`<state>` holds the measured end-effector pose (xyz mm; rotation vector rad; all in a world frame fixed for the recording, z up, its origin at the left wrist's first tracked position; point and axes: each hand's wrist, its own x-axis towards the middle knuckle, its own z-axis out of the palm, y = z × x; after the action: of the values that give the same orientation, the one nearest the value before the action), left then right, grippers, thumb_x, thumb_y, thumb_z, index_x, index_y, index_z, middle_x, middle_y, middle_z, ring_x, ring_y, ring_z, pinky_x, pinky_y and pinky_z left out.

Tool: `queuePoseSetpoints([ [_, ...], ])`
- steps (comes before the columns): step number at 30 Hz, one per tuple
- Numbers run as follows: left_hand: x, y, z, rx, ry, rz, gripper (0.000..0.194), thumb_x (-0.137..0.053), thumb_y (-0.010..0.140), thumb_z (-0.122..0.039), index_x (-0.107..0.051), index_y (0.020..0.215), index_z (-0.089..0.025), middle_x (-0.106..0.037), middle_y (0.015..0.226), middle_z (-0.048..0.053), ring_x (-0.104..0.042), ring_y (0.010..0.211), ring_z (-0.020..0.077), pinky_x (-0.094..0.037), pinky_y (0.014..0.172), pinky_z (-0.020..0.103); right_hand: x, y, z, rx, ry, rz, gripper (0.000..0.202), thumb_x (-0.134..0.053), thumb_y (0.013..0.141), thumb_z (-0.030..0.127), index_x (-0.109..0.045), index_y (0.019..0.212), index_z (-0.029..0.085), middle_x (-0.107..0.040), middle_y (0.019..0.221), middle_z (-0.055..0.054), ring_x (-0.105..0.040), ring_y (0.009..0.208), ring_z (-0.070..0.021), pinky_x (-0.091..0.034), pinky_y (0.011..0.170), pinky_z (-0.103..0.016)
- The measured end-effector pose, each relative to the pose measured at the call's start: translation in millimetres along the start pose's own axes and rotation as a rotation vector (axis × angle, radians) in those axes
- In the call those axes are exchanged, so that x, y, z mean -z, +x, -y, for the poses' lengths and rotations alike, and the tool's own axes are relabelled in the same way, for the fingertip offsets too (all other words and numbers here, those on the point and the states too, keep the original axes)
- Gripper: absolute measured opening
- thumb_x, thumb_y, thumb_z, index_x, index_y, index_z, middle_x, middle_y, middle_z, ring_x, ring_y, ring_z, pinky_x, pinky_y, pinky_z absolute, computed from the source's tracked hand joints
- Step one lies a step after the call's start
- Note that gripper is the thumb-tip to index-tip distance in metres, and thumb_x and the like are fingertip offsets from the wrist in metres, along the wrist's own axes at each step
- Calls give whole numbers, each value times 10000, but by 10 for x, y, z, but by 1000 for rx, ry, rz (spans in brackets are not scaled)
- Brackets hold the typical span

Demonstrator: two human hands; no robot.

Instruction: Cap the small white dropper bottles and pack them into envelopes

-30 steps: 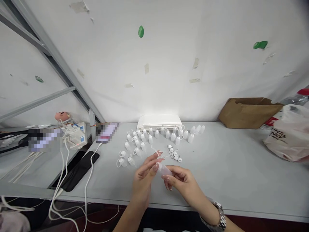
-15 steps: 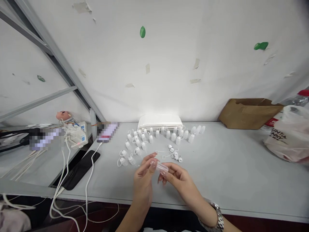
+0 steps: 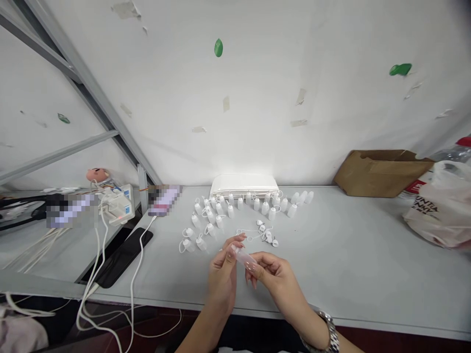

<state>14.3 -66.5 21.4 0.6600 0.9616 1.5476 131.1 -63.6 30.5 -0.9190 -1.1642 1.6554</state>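
Between my two hands, above the front of the grey table, is a small translucent plastic squeeze bottle (image 3: 243, 257), tilted down to the right. My left hand (image 3: 223, 269) pinches its upper left end, covering the tip. My right hand (image 3: 271, 272) grips the lower right end between thumb and fingers. Just beyond my hands lies a little pile of loose white caps (image 3: 268, 236) with strap loops. Farther back and to the left stand several capped small bottles (image 3: 209, 215). A few bottles without strapped caps (image 3: 302, 197) stand at the back right of the group.
A stack of white sheets or trays (image 3: 244, 184) rests against the wall. At left are a black power bank or phone (image 3: 125, 258), a lit phone (image 3: 165, 200), white cables and a power strip (image 3: 119, 206). A brown paper bag (image 3: 379, 172) and a plastic bag (image 3: 441, 206) sit at right.
The bottle has tilted more steeply, its right end lower. Both hands have shifted slightly right and stay on it. The bottles and caps on the table have not moved.
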Motion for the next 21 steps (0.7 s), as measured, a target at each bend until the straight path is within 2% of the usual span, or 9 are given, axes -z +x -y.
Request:
queuePoseSetpoints([
  [7,20,15,18,-3,-21,51,252,-659,727,-437,-694,660,-196,-658,885,47,-512,1115,252,-298,1030,386,-5,14,-33,-35,101,48,316,-678,731,442,-645,660,136,-556,559,10,-452,503,-94,-368,516,-236],
  [16,113,33,92,55,14,152,285,-636,742,-456,-721,719,-184,-688,1054,103,-491,1182,295,-274,1054,447,5,41,-30,-140,292,146,329,-666,761,396,-564,582,139,-511,512,25,-393,464,-69,-334,508,-224],
  [19,157,73,47,24,87,159,273,-632,754,-427,-739,824,-185,-632,1194,111,-443,1233,306,-257,1069,460,23,53,-71,-16,77,101,258,-621,803,373,-589,673,152,-541,567,12,-455,500,-98,-388,526,-244],
  [21,183,91,-16,-4,127,171,314,-600,782,-425,-715,973,-204,-572,1287,100,-380,1288,296,-246,1081,457,49,52,-89,241,-213,11,135,-588,836,296,-624,839,166,-602,682,-22,-535,613,-143,-444,600,-286],
])
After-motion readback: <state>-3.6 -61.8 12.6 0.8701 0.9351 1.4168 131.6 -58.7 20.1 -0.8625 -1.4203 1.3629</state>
